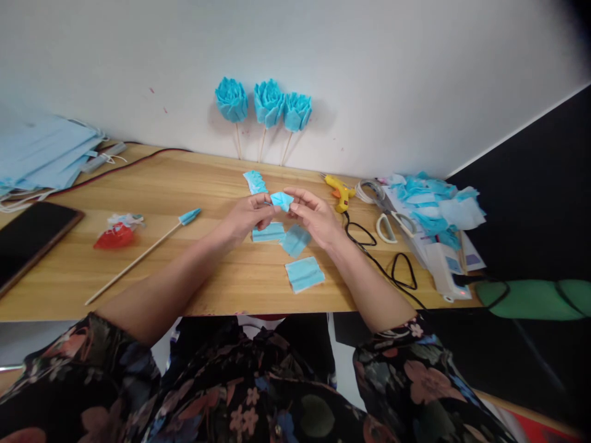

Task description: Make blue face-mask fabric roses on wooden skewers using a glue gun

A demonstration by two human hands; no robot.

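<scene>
Between my hands, above the middle of the table, is a small folded piece of blue fabric (282,200). My left hand (249,216) pinches its left side, and my right hand (316,215) has its fingers closed on the right side. Beneath them lie flat blue fabric squares (295,240), (268,232); another blue square (305,274) rests nearer the front edge. A stack of folded blue petals (255,182) sits just behind my left hand. To the left, a wooden stick (133,263) with a blue wrapped tip lies slanted on the table.
Three blue fabric flowers (269,103) on sticks lean against the wall. At right are a yellow glue gun (340,192) with a black cord, scissors (392,223), blue scraps (434,203) and a white power strip (446,271). Face masks (46,151), a phone (34,237) and a red bag (115,235) lie left.
</scene>
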